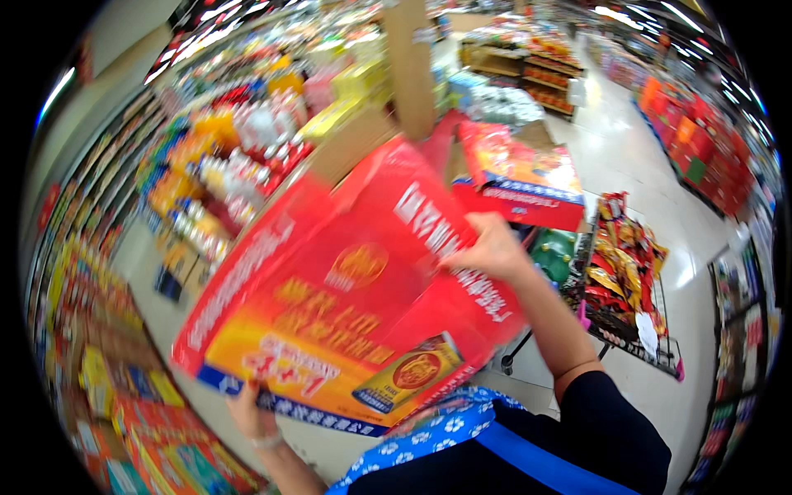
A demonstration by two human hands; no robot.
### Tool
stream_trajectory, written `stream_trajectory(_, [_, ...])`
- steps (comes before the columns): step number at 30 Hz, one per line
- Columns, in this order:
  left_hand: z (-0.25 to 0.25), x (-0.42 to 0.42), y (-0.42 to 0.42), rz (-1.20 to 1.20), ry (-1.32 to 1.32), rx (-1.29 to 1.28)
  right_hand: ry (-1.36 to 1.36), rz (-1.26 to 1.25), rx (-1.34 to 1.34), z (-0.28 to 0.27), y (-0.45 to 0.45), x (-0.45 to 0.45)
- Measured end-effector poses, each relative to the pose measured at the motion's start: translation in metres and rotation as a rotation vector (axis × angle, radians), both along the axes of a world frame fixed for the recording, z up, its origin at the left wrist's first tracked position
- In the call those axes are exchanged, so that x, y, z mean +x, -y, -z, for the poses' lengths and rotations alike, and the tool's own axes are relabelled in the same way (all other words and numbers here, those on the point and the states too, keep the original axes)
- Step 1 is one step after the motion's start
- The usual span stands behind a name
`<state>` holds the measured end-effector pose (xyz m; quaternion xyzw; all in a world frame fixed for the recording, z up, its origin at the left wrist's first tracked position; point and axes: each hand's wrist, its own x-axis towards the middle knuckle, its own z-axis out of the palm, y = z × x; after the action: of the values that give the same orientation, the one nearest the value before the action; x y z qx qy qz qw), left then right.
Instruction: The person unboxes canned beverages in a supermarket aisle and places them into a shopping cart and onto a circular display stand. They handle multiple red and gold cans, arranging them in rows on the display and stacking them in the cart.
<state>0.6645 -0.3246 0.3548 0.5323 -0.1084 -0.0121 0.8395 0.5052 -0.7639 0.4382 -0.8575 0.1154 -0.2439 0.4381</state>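
A large red cardboard carton with a yellow-orange panel, a printed can and writing is tilted in front of my body. My left hand grips its lower left edge, with the thumb on the printed face. Across the upper right part of the carton lies my right hand, thumb against the printed side and the other fingers mostly hidden. A brown cardboard flap stands up at the far edge. What the carton holds, if anything, cannot be seen.
Beyond my right hand is another red carton. A black shopping cart holds packaged snacks. Bottles crowd a display at left, near a tan pillar. Stacked boxes stand at lower left; shelves line the right.
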Motion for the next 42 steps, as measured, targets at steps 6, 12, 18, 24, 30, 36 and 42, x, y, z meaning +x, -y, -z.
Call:
stream_trajectory(6, [-0.049, -0.002, 0.056, 0.080, 0.071, 0.057, 0.115, -0.055, 0.650, 0.027, 0.033, 0.014])
stream_trajectory(12, [0.036, -0.031, 0.089, 0.309, -0.011, 0.258, 0.474, 0.068, 0.838, 0.032, 0.071, -0.024])
stream_trajectory(18, [0.031, -0.085, 0.170, -0.036, 0.131, 0.445, 0.753, 0.463, 0.587, 0.065, 0.092, -0.025])
stream_trajectory(24, [0.019, -0.082, 0.152, 0.076, 0.081, 0.369, 0.482, 0.235, 0.713, 0.046, 0.123, -0.053])
stream_trajectory(30, [0.008, -0.061, 0.116, 0.145, 0.144, 0.438, 0.512, -0.123, 0.646, -0.036, 0.134, -0.068])
stream_trajectory(36, [0.010, -0.087, 0.117, -0.011, 0.141, 0.391, 0.644, 0.075, 0.336, -0.030, 0.107, -0.038])
stream_trajectory(42, [0.026, -0.093, 0.103, -0.092, 0.110, 0.373, 0.704, 0.159, 0.230, -0.023, 0.096, -0.006])
